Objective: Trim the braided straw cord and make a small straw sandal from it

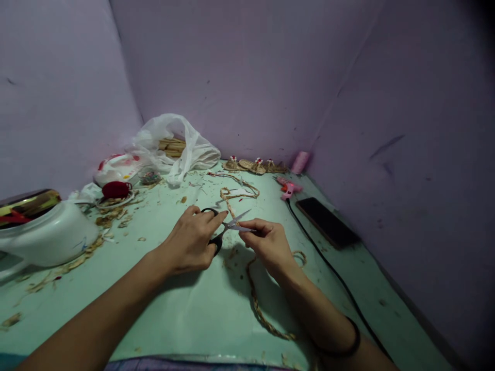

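My left hand [193, 239] is closed on black-handled scissors [226, 226], with fingers in the handles and the blades apart, pointing right. My right hand [268, 245] pinches a braided straw cord beside the blade tips. One stretch of the cord [231, 208] runs up from the blades to a loop lying farther back on the green table. Another stretch of braid [261, 314] comes out below my right hand and curves toward the table's front edge. The exact spot where the blades meet the cord is partly hidden by my fingers.
A pink glue gun [288, 188] and a black phone [328, 222] lie at the right, with a black cable [328, 265] running forward. Small straw pieces [257, 166] line the back. At the left are a plastic bag [197, 149], a white pot [58, 234] and scraps.
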Demonstrator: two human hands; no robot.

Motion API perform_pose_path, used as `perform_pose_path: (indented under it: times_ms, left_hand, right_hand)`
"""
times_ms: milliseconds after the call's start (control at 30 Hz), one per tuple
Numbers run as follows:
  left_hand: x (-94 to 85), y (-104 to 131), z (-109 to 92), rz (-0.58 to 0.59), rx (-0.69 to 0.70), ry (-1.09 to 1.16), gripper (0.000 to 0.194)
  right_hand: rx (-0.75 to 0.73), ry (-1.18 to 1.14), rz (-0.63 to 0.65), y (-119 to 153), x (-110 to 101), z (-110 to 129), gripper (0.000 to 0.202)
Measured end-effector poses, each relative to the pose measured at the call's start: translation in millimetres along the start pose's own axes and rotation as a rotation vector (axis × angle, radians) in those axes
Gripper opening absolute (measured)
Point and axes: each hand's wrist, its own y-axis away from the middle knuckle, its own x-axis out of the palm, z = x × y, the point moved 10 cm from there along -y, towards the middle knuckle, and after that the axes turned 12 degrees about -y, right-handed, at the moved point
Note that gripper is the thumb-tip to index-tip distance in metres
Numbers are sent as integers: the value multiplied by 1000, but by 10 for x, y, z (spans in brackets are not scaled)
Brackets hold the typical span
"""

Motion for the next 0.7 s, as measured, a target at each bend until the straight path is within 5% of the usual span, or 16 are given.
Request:
perform_pose_path:
  times_ms: [400,600,700]
  left_hand:
    - [121,10,22,73,-2,145,46]
    - [90,66,547,-127,-391,421,39]
    - [114,104,668,-153,-477,430,39]
  right_hand:
    - [56,-117,55,3,37,-93,7]
    - [140,-242,106,-37,65,-188,16]
    - [182,-255,158,-23,127,-206,18]
